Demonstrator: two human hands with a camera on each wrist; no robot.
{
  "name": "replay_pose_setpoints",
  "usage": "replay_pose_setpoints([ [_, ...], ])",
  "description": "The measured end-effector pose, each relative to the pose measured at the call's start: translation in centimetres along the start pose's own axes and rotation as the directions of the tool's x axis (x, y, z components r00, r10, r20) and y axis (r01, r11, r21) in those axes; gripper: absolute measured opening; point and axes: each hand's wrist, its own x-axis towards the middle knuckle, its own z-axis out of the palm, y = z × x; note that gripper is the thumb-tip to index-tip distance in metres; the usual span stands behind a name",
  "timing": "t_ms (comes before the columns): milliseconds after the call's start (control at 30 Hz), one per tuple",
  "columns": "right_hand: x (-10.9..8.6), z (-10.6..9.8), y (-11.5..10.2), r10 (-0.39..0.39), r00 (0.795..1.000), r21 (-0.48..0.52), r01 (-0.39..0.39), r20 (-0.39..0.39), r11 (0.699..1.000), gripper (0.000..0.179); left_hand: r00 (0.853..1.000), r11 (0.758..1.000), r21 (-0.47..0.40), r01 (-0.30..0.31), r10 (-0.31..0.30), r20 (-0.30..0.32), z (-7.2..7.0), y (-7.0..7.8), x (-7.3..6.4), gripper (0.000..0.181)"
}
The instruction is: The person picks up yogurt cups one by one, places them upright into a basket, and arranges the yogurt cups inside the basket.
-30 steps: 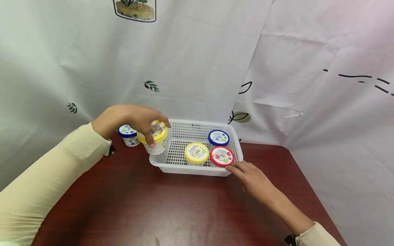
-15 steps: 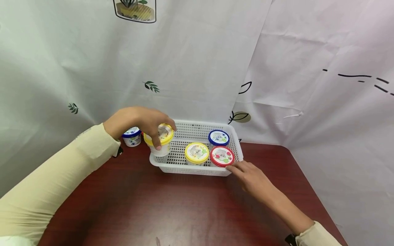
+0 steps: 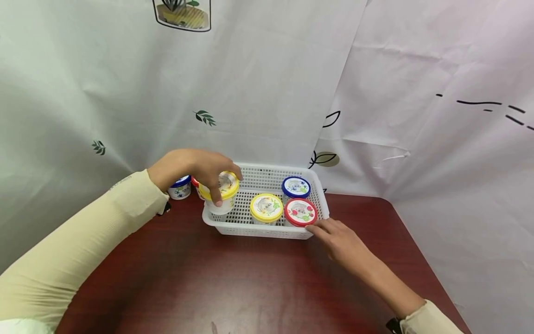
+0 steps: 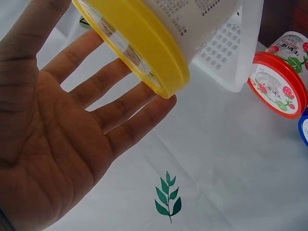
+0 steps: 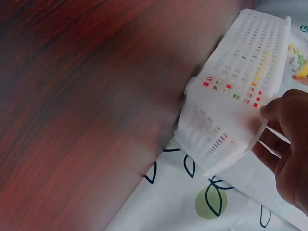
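My left hand [image 3: 208, 170] grips a white tub with a yellow lid [image 3: 227, 184] by the lid's edge, thumb on the near side. It is inside or just over the left end of a white perforated plastic basket [image 3: 258, 230]; whether it touches the bottom I cannot tell. In the left wrist view the fingers reach along the yellow lid [image 4: 159, 53]. My right hand [image 3: 344, 243] holds the near right corner of the basket, with the thumb on the rim in the right wrist view. Inside sit another yellow-lidded tub [image 3: 266, 208], a red-lidded tub [image 3: 301, 212] and a blue-lidded tub [image 3: 296, 187].
Left of the basket, on the dark red table [image 3: 250, 283], stand a blue-lidded tub [image 3: 180, 189] and a red-lidded tub [image 4: 279, 86], the latter mostly hidden in the head view. A patterned white cloth [image 3: 267, 93] hangs right behind the basket.
My left hand has moved right and slightly down with the yellow-lidded tub, further over the basket's left end. The right hand and the basket have stayed in place.
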Motion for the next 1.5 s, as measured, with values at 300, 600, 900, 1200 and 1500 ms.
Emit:
replay_pose_setpoints([
  [300, 0.0, 0.0, -0.1, -0.001, 1.000, 0.005, 0.001, -0.006, 1.000, 0.047, 1.000, 1.000, 0.003, -0.010, 0.010, -0.002, 0.4, 0.5, 0.1, 0.089],
  [600, -0.1, 0.0, -0.1, 0.007, 1.000, -0.002, -0.007, -0.001, 1.000, 0.051, 0.998, 0.999, 0.006, -0.052, 0.052, -0.026, 1.1, 0.3, 0.6, 0.087],
  [900, 0.0, 0.0, -0.1, 0.004, 1.000, -0.007, -0.004, 0.000, 1.000, 0.051, 0.997, 0.997, 0.005, -0.071, 0.071, -0.019, 2.0, 0.4, 1.2, 0.087],
  [1200, -0.1, 0.0, -0.2, 0.007, 1.000, 0.003, -0.007, -0.002, 1.000, 0.051, 0.998, 0.998, -0.013, -0.062, 0.062, 0.008, 2.9, 0.6, 1.9, 0.086],
  [1500, 0.0, 0.0, -0.3, 0.016, 1.000, -0.003, -0.016, 0.015, 1.000, 0.051, 0.997, 0.997, 0.016, -0.069, 0.069, 0.019, 3.6, 0.5, 2.5, 0.087],
])
